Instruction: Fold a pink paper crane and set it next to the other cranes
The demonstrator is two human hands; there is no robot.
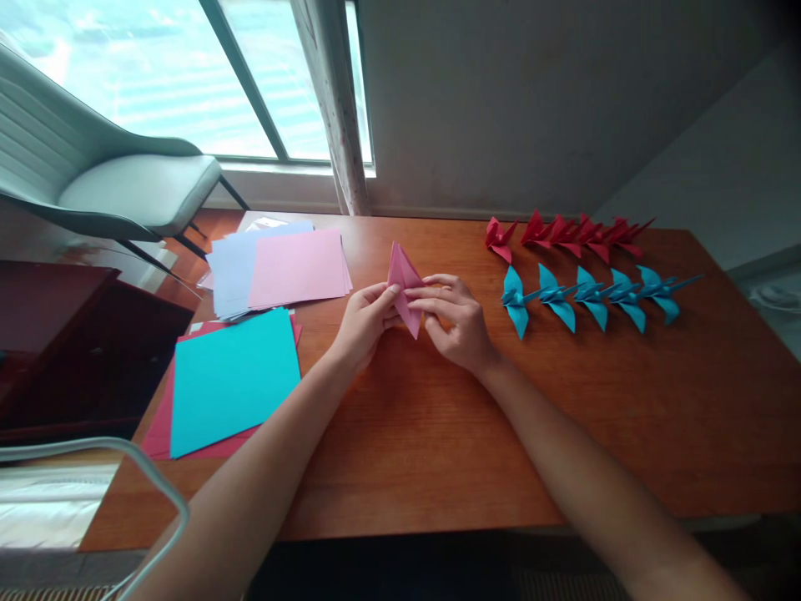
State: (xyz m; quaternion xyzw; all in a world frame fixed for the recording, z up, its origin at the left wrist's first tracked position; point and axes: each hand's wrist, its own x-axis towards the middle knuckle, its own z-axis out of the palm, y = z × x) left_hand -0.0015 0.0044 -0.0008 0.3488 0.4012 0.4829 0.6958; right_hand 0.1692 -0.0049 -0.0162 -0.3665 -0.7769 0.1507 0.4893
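Note:
A pink folded paper (405, 280), shaped like a narrow diamond with pointed ends, is held just above the middle of the table. My left hand (368, 321) pinches its left side, thumb on the near face and the other fingers partly behind it. From the right, my right hand (455, 321) presses its fingertips on the paper's right side, with the thumb lower down near the bottom point. Part of the paper is covered by my fingers.
Red paper cranes (563, 232) stand in a row at the back right of the wooden table (400, 467), with blue paper cranes (588, 296) in front. At left lie pink sheets (300, 267), pale sheets (234, 271) and a turquoise sheet (234, 384) over red sheets (159, 426). A white cable (156, 476) loops nearby.

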